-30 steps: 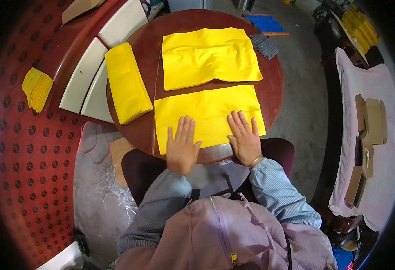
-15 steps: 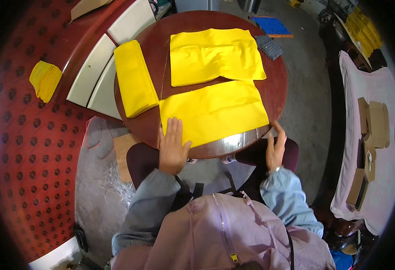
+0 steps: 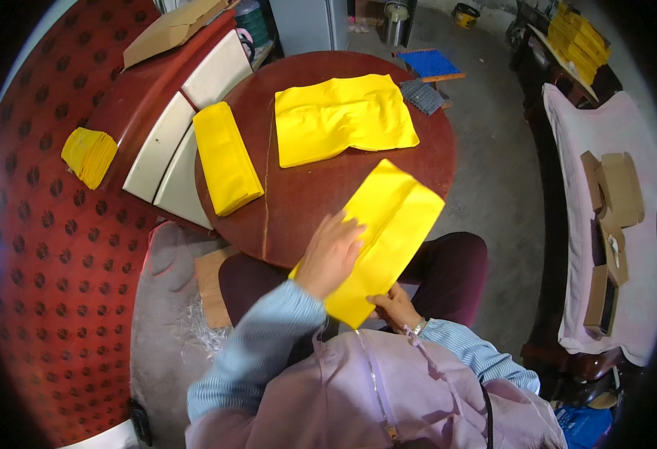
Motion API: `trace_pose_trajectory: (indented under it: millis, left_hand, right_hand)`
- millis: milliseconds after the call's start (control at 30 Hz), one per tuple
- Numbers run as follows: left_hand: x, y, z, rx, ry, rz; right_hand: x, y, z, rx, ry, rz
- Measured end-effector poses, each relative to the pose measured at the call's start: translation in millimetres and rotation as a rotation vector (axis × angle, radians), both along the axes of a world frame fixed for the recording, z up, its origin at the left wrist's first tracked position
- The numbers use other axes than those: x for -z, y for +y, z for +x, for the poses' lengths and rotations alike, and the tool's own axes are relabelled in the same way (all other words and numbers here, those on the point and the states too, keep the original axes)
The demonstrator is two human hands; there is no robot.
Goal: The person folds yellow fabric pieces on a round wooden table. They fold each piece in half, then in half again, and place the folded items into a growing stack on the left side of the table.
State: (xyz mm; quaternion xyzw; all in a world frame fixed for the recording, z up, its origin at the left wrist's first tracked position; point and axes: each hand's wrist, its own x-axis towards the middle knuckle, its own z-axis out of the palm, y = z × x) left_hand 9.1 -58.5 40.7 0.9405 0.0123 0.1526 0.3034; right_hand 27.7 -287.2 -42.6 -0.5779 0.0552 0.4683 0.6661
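A flat yellow cloth-like sheet (image 3: 392, 224) lies slantwise across the near edge of the round dark-red table (image 3: 306, 198), its near end hanging over my lap. My right hand (image 3: 397, 308) pinches that near end, thumb on top and fingers beneath. Across the sheet's left side rests my left hand (image 3: 330, 258), slightly blurred, its fingers stretched out and not gripping. Farther back on the table is a wide stack of yellow sheets (image 3: 343, 120) with a wrinkled top. A narrow folded yellow stack (image 3: 227, 159) stands at the table's left.
Left of the table are cream cabinet panels (image 3: 160, 138) and another yellow bundle (image 3: 89, 157) on a red patterned surface. A blue-topped stool (image 3: 428, 64) and grey textured mat (image 3: 422, 97) are at the far right. Open cardboard boxes (image 3: 620, 191) sit on a pink-covered bench (image 3: 568, 299).
The near sheet, flat on the table before, has been turned and pulled toward me. My right hand has taken its near end; my left hand has moved right onto it.
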Motion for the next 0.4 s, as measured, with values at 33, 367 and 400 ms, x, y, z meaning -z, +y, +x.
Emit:
trace_pose_trajectory:
  millis: [33,367,400]
  left_hand:
    - [7,4,24,0.065,-0.190,0.000]
    - [39,53,-7,-0.172,0.188,0.195]
    - [39,49,-20,-0.207,0.204,0.169]
  right_hand:
    - [-3,-7,-3,-0.034,-0.004,-0.001]
    - [-45,-55,152,-0.459,-0.313,-0.014]
    - [-52,-39,192,-0.601,-0.449,-0.184]
